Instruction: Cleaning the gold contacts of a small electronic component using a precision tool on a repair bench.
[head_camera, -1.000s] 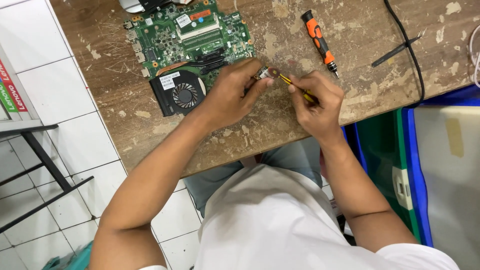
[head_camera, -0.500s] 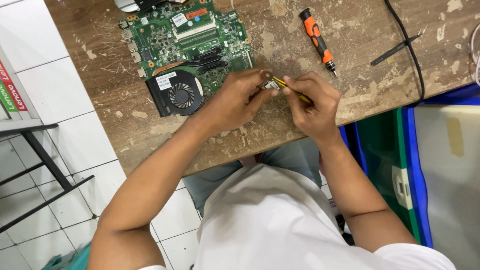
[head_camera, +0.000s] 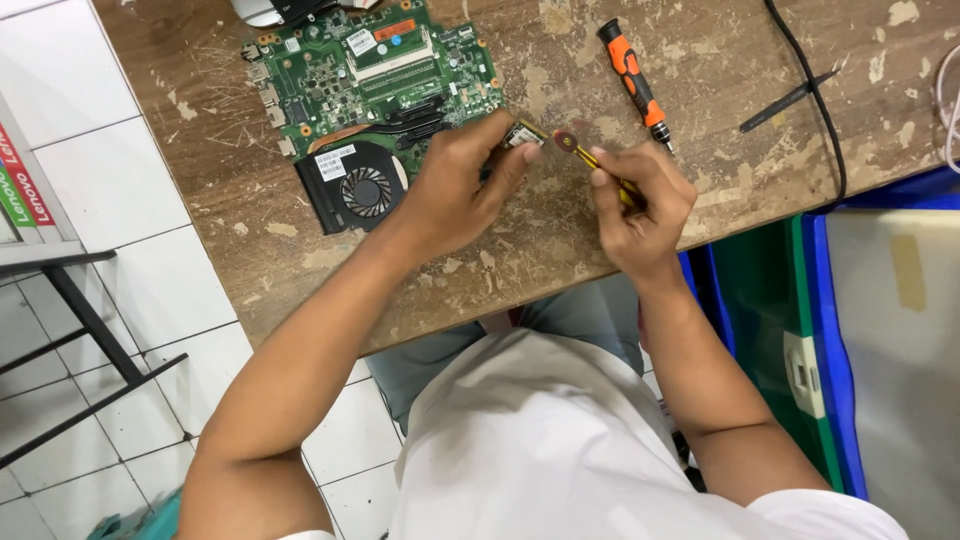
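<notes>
Since half a second ago, both hands sit slightly lower on the bench, still joined. Left hand (head_camera: 455, 190) pinches a small card module (head_camera: 522, 135) between thumb and fingertips, just off the green motherboard (head_camera: 370, 70). Right hand (head_camera: 640, 205) curls around a yellow tool (head_camera: 590, 160), tip just beside the module. Module appears off the board; the work on it looks unfinished. Orange screwdriver (head_camera: 633, 80) lies beyond the right fingers.

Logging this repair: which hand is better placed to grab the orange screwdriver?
Probably the right hand: it sits closest to the orange screwdriver, though it holds a yellow tool. The left hand pinches a small card.
</notes>
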